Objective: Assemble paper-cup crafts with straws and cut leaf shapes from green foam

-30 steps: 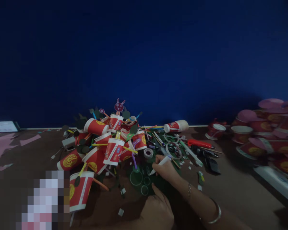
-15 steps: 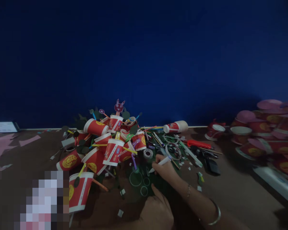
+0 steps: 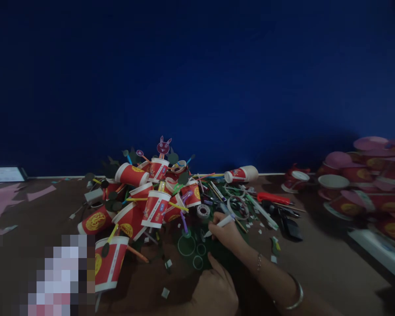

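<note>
Head view: right hand (image 3: 227, 232) closed round one white marker (image 3: 225, 220), tip at green sheet (image 3: 213, 246); left hand (image 3: 217, 290) mostly curled, index finger extended onto sheet. Sheet lies on brown desk (image 3: 306, 272), blue wall (image 3: 197, 87) behind. On sheet: three drawn circles (image 3: 198, 268). Just beyond sheet: one tape roll (image 3: 199, 213). Left of sheet: heaped red cups (image 3: 155, 211), overlapped, uncountable.

Marker (image 3: 225, 220) is smooth plastic, green sheet (image 3: 200, 242) perhaps paper.

On the table (image 3: 309, 272), cup heap (image 3: 156, 208) lies left of paper sheet (image 3: 186, 245), tape roll (image 3: 199, 212) at sheet's far side. Far right: power strip (image 3: 378, 255) before second cup pile (image 3: 355, 173).
</note>
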The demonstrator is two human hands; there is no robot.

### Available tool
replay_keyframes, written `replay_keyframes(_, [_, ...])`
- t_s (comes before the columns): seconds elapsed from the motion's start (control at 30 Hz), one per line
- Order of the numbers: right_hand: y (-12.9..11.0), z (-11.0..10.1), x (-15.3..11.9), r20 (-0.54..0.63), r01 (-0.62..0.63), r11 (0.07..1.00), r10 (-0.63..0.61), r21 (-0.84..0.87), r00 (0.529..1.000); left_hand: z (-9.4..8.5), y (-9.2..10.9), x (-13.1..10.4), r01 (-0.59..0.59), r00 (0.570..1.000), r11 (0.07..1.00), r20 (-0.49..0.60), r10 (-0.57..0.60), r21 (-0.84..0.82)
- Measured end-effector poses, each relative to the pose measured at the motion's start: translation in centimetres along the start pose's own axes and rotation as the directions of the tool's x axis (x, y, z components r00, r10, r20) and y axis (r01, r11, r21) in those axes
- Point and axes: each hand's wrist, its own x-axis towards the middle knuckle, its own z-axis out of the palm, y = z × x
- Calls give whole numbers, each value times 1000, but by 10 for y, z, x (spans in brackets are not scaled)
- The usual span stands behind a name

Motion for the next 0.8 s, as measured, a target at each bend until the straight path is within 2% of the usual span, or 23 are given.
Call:
replay_keyframes(0.23, [-1,1,0,7,-28,999,28,25,1000,10,6,-2,35,999,999,-17,-35,9])
replay_keyframes(0.53, [-3,1,-3,34,1,996,-4,93,999,6,4,-2,25,999,999,-41,-24,22])
replay_keyframes(0.67, [-1,5,-3,84,95,989,-105,117,991,17,10,-4,30,998,999,-49,-29,25])
replay_keyframes(0.8, [2,8,-1,44,100,994,-101,35,994,27,20,-4,66,998,998,17,-66,16])
